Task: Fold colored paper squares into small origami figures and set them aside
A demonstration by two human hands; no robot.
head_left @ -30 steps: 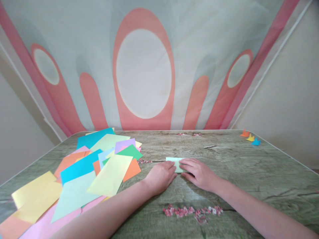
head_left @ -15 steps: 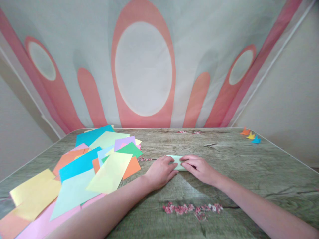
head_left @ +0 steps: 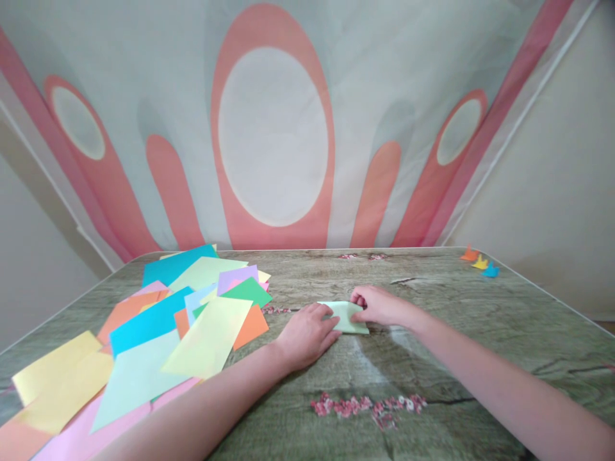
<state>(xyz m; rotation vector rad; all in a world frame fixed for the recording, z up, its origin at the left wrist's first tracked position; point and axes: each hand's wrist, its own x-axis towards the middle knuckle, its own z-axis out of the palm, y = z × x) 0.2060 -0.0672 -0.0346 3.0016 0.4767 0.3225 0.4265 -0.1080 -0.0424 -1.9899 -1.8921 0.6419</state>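
One folded pale-green paper [head_left: 346,318] lies on the bench [head_left: 446,307] between both hands, long axis running left to right. Left hand [head_left: 307,334]: fingers loosely extended, resting on its left end. Right hand [head_left: 382,306]: fingers curled, pinching its far right corner. Neither hand is nearer; both touch it.

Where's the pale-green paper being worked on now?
Head view, just right of centre: the pale-green paper is on the table between left hand and right hand, both touching it.
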